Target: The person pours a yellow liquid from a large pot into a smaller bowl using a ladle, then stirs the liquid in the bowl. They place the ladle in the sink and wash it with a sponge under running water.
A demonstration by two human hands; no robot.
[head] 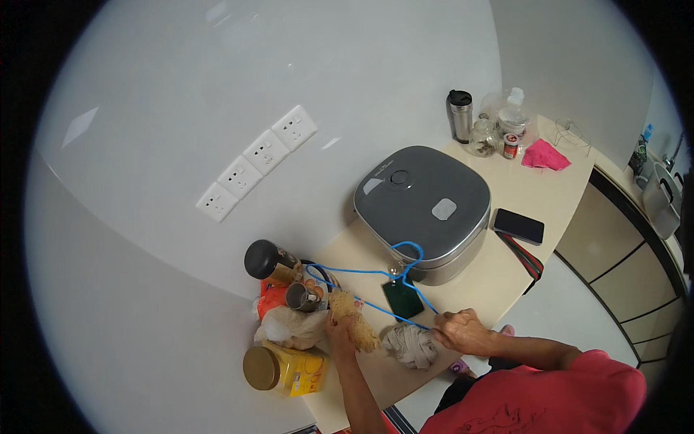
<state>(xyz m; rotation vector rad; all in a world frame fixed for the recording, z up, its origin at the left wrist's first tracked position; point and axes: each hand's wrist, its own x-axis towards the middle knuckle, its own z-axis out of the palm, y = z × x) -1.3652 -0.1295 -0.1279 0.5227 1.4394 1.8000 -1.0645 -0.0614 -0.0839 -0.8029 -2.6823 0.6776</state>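
My right hand (461, 332) grips one end of a blue clothes hanger (379, 310), whose hook lies over the front edge of a grey rice cooker (428, 206). In my left hand (341, 333) is a tan, fibrous piece (355, 323) that looks like a loofah; it is beside the hanger's long bar. A bundled pale cloth (410, 345) rests on the counter (390, 374) between my hands. Beneath the hanger lies a dark green flat item (402, 298).
At the left stand a metal cup (300, 297), a black-lidded jar (271, 262), a plastic bag (293, 327) and a yellow container (293, 371). Right of the cooker lie a phone (519, 226) and a dark folded item (521, 257). A tumbler (461, 119), glass jar (483, 139) and pink cloth (544, 155) are farther back.
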